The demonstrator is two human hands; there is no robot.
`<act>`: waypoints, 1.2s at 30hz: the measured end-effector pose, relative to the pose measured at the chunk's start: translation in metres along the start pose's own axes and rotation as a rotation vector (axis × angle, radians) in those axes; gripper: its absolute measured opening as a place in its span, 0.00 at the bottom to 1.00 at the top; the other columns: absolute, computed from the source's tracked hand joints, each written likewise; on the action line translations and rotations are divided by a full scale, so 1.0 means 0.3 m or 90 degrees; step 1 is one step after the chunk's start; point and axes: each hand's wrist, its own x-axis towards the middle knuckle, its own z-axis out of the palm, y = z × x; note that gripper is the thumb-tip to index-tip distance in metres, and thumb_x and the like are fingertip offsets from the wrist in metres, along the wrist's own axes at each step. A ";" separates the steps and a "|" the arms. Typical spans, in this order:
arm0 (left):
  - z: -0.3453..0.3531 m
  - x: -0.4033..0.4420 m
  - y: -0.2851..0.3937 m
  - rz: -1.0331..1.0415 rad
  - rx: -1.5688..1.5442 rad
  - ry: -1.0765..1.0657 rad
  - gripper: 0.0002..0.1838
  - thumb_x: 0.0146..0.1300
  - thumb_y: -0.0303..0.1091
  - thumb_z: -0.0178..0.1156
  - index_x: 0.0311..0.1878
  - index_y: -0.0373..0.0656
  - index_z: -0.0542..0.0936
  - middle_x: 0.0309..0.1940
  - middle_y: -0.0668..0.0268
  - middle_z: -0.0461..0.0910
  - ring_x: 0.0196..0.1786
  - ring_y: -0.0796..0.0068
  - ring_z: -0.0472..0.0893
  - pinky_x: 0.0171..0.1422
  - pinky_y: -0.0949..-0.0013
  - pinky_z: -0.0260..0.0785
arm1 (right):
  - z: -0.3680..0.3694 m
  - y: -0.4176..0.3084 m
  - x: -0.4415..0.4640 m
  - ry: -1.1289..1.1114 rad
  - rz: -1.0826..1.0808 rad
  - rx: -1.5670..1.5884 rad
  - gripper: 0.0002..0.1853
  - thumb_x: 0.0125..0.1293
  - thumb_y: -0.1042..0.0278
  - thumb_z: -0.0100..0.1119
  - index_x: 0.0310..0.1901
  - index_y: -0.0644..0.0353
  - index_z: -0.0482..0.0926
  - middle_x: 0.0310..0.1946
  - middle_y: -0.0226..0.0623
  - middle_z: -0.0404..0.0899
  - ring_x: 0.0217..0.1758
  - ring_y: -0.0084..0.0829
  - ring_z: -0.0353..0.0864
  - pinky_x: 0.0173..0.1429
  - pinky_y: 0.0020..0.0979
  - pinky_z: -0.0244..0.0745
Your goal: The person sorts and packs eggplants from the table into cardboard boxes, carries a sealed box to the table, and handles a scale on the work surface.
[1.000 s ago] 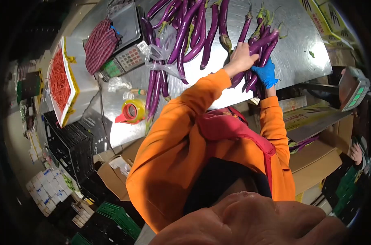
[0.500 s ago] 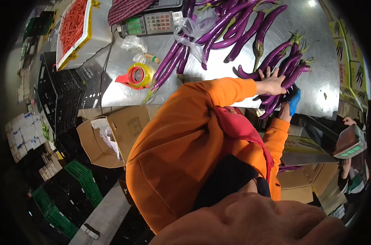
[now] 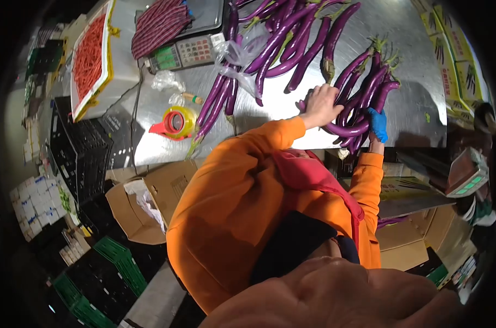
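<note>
We see the 2 hands at a bunch of eggplants [image 3: 375,83] on the worktop [image 3: 414,60]: the bare left hand [image 3: 320,107] rests loosely spread on it, the gloved right hand [image 3: 378,126] curls against its outer side, grip unclear. Thin red produce [image 3: 89,60] fills a white box [image 3: 123,71]; white paper [image 3: 145,202] lies in an open carton [image 3: 174,183].

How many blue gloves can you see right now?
1: the blue glove, on the right hand, against the eggplants near the metal table's near edge. The left hand is bare. Others may be hidden in the dark surroundings.
</note>
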 end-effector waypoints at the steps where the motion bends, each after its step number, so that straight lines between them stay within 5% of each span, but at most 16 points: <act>1: 0.012 -0.008 -0.001 0.013 0.003 -0.009 0.31 0.50 0.47 0.63 0.54 0.37 0.70 0.52 0.50 0.64 0.57 0.48 0.65 0.63 0.50 0.55 | 0.005 -0.020 -0.022 -0.009 0.018 0.038 0.20 0.49 0.77 0.56 0.48 0.65 0.72 0.33 0.37 0.77 0.31 0.32 0.76 0.37 0.33 0.74; 5: 0.032 -0.023 0.024 -0.005 0.123 -0.100 0.28 0.52 0.45 0.62 0.52 0.36 0.71 0.46 0.52 0.67 0.51 0.48 0.69 0.58 0.58 0.62 | 0.005 -0.055 -0.053 -0.031 0.017 0.094 0.21 0.47 0.77 0.55 0.47 0.65 0.72 0.30 0.36 0.76 0.29 0.33 0.76 0.36 0.33 0.74; 10: -0.213 0.087 0.049 0.031 0.016 -0.387 0.17 0.58 0.40 0.56 0.47 0.39 0.77 0.39 0.56 0.79 0.44 0.54 0.78 0.51 0.60 0.69 | 0.022 -0.062 -0.065 -0.019 0.013 -0.019 0.21 0.46 0.76 0.56 0.46 0.65 0.71 0.30 0.37 0.76 0.28 0.33 0.76 0.36 0.32 0.73; 11: -0.269 0.125 0.027 0.148 0.095 -0.206 0.12 0.57 0.37 0.56 0.39 0.41 0.81 0.35 0.57 0.81 0.40 0.58 0.80 0.47 0.60 0.71 | 0.015 -0.053 -0.051 -0.014 0.018 -0.015 0.21 0.46 0.76 0.56 0.46 0.65 0.71 0.30 0.37 0.76 0.28 0.33 0.76 0.36 0.32 0.73; 12: -0.349 0.167 0.040 0.072 0.094 -0.090 0.10 0.54 0.36 0.58 0.35 0.41 0.82 0.33 0.56 0.81 0.40 0.56 0.80 0.47 0.61 0.71 | 0.005 -0.039 -0.032 -0.022 0.005 -0.020 0.21 0.46 0.76 0.56 0.46 0.65 0.71 0.30 0.37 0.76 0.28 0.32 0.76 0.36 0.32 0.73; 13: -0.397 0.241 -0.036 0.179 0.234 0.072 0.11 0.53 0.35 0.60 0.36 0.41 0.81 0.35 0.57 0.81 0.39 0.57 0.80 0.46 0.61 0.71 | -0.001 -0.021 -0.015 -0.029 -0.007 -0.025 0.21 0.46 0.75 0.56 0.46 0.65 0.72 0.30 0.37 0.76 0.28 0.32 0.76 0.36 0.31 0.73; 16: -0.512 0.352 -0.095 0.094 0.524 0.282 0.23 0.48 0.35 0.64 0.49 0.41 0.73 0.42 0.51 0.77 0.46 0.54 0.77 0.49 0.58 0.70 | 0.010 0.021 -0.006 -0.021 -0.022 -0.043 0.21 0.46 0.74 0.57 0.46 0.65 0.72 0.30 0.37 0.77 0.29 0.31 0.76 0.36 0.31 0.73; 21: -0.529 0.485 -0.275 0.007 0.388 0.154 0.27 0.45 0.35 0.65 0.51 0.42 0.70 0.47 0.49 0.73 0.49 0.49 0.75 0.52 0.56 0.68 | 0.015 0.008 -0.008 0.011 -0.069 -0.070 0.18 0.46 0.73 0.56 0.42 0.64 0.73 0.28 0.35 0.76 0.27 0.29 0.75 0.34 0.30 0.71; 25: -0.590 0.485 -0.332 0.060 0.256 0.291 0.26 0.46 0.32 0.64 0.50 0.40 0.68 0.46 0.48 0.72 0.48 0.46 0.74 0.54 0.51 0.66 | 0.001 0.022 -0.002 0.011 -0.057 -0.051 0.17 0.46 0.72 0.56 0.41 0.64 0.73 0.27 0.35 0.76 0.28 0.29 0.74 0.35 0.30 0.71; 28: -0.641 0.441 -0.296 -0.027 0.364 0.324 0.23 0.47 0.30 0.62 0.48 0.40 0.68 0.44 0.49 0.74 0.48 0.46 0.74 0.53 0.52 0.66 | -0.011 0.031 -0.009 0.018 -0.053 -0.059 0.18 0.45 0.72 0.57 0.42 0.64 0.74 0.28 0.35 0.76 0.28 0.29 0.75 0.35 0.30 0.71; 31: -0.671 0.403 -0.277 0.115 0.592 0.518 0.18 0.47 0.28 0.61 0.43 0.40 0.71 0.40 0.51 0.76 0.50 0.49 0.74 0.52 0.53 0.67 | 0.003 0.020 -0.004 0.019 -0.073 -0.087 0.19 0.44 0.72 0.57 0.43 0.64 0.74 0.28 0.35 0.76 0.29 0.30 0.75 0.36 0.30 0.71; 34: -0.625 0.428 -0.280 0.307 0.426 0.323 0.14 0.50 0.33 0.62 0.40 0.40 0.75 0.42 0.51 0.76 0.44 0.48 0.76 0.45 0.55 0.69 | 0.006 0.014 -0.009 0.008 -0.065 -0.079 0.23 0.43 0.72 0.59 0.45 0.66 0.73 0.31 0.38 0.77 0.31 0.32 0.76 0.39 0.31 0.72; 36: -0.527 0.434 -0.244 0.145 0.414 0.084 0.13 0.52 0.37 0.61 0.37 0.39 0.74 0.37 0.51 0.77 0.38 0.47 0.78 0.40 0.55 0.71 | 0.010 0.017 -0.011 0.023 -0.060 -0.083 0.23 0.43 0.72 0.59 0.45 0.66 0.73 0.31 0.38 0.77 0.32 0.32 0.76 0.40 0.31 0.72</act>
